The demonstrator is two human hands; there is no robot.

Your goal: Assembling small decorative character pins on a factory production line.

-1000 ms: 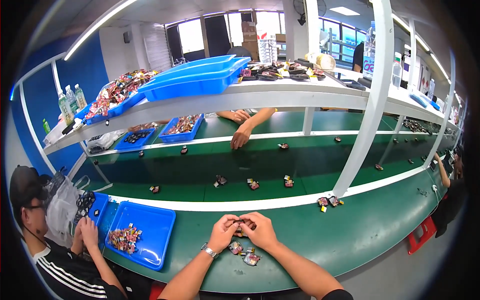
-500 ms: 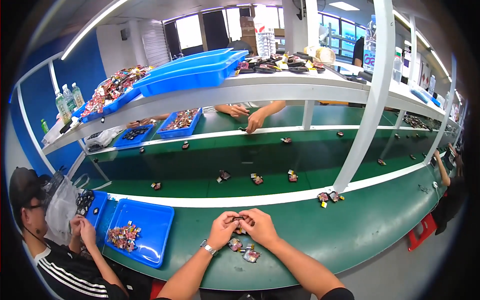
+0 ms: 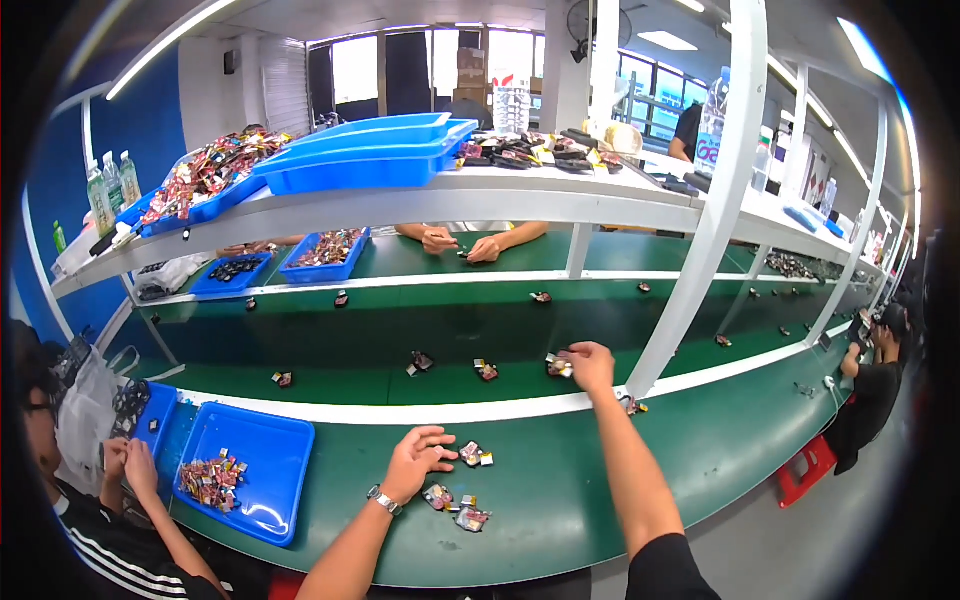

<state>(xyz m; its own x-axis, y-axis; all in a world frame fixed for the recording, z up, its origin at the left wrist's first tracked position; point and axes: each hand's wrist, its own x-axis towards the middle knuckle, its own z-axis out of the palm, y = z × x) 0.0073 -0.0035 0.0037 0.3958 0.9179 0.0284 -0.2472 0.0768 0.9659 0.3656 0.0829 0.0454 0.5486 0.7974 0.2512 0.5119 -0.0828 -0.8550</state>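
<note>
My right hand (image 3: 588, 367) is stretched out over the dark green belt, its fingertips closed at a small electronic assembly (image 3: 557, 366) with a black body and red and pale yellow parts. Part of that piece is hidden by the fingers. On the near green bench, my left hand (image 3: 418, 462) hovers with fingers apart and nothing in them. Just right of its fingertips lies a similar assembly (image 3: 471, 454). Closer to me are another assembly (image 3: 438, 497) and one in clear wrapping (image 3: 472, 518).
A blue tray (image 3: 300, 470) of small red and yellow parts stands left, beside a co-worker's hands (image 3: 130, 460). More assemblies (image 3: 485, 370) lie along the belt. A white post (image 3: 690, 270) rises right of my right arm, under a loaded shelf (image 3: 400, 208).
My hands were together over the bench with a small black piece between the fingers. They have parted: the right reached forward to the belt, the left opened. The view shifted slightly.
</note>
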